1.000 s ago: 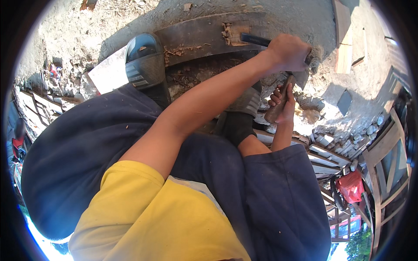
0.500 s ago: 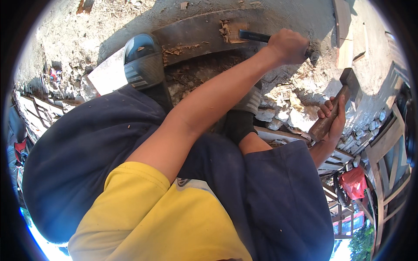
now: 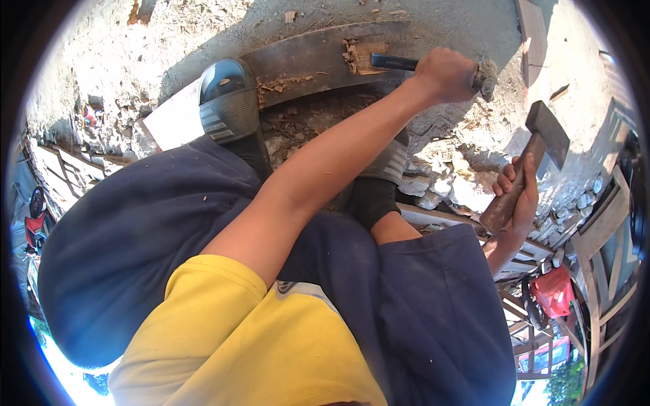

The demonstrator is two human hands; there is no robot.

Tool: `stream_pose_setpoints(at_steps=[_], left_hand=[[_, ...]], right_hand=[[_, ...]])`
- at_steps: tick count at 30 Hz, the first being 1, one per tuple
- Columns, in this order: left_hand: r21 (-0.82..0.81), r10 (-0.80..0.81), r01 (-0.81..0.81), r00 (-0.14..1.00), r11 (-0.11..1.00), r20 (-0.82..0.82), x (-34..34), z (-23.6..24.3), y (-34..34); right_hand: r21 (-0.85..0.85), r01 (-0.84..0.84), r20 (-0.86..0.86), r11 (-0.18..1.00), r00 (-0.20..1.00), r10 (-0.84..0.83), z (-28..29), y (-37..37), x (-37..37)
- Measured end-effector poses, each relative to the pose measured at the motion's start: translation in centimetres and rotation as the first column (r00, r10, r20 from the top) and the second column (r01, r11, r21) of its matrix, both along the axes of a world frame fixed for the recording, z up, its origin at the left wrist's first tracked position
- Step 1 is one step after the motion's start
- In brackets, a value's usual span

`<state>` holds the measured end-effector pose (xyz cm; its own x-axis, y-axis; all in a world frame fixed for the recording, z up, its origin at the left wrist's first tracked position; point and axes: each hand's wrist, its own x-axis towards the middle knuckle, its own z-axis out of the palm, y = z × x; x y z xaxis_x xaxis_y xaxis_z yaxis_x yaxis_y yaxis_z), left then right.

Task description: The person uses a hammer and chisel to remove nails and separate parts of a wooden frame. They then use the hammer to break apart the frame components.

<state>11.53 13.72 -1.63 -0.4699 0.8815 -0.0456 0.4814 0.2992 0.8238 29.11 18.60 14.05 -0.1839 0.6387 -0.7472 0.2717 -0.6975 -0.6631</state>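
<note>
My left hand [image 3: 447,74] is closed round a chisel [image 3: 394,62], reaching across my body to the right. The chisel lies at a low angle, and its tip is at a pale, freshly cut recess [image 3: 367,55] in a dark wooden plank [image 3: 308,55]. Beyond my fist its butt end looks worn and frayed. Off to the right, my right hand [image 3: 520,193] grips the wooden handle of a hammer [image 3: 550,133]. The blocky dark head points up and away, apart from the chisel. Splintered chips [image 3: 277,84] lie on the plank.
My sandalled left foot [image 3: 229,101] rests at the plank's near edge, with the right foot [image 3: 386,159] partly behind my forearm. Broken stones [image 3: 433,186] and shavings cover the ground. Another board [image 3: 535,51] lies at the far right, above wooden frames [image 3: 599,237] and a red bag [image 3: 552,291].
The hammer has tilted a little in my right hand, showing more of its head, and that forearm sits slightly lower. The chisel stays at the recess. The whole view has shifted slightly.
</note>
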Motion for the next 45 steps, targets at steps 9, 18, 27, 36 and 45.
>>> stream_pose_setpoints(at_steps=[9, 18, 27, 36, 45], left_hand=[[-0.053, -0.004, 0.002, 0.999, 0.999, -0.044, -0.1, -0.3, -0.1], [-0.070, -0.028, 0.025, 0.999, 0.997, -0.044, 0.2, -0.5, 0.2], [-0.082, -0.009, 0.006, 0.999, 0.997, -0.035, -0.1, -1.2, 0.5], [-0.170, -0.028, 0.009, 0.993, 0.985, -0.111, -0.3, -1.3, 0.6], [-0.162, -0.062, 0.056, 0.998, 0.985, -0.030, -0.4, -1.4, 0.8]], right_hand=[[-0.162, -0.227, 0.097, 0.960, 0.965, 0.244, -0.8, -1.3, -1.8], [0.120, 0.020, -0.140, 0.993, 0.990, -0.003, -0.8, 4.1, -0.6], [-0.146, -0.234, 0.070, 0.961, 0.967, 0.246, -1.8, 1.8, -0.3], [0.033, -0.141, 0.052, 0.989, 0.989, 0.140, -3.6, 1.8, -2.7], [-0.046, -0.198, 0.053, 0.979, 0.978, 0.200, -1.7, 6.4, 1.4]])
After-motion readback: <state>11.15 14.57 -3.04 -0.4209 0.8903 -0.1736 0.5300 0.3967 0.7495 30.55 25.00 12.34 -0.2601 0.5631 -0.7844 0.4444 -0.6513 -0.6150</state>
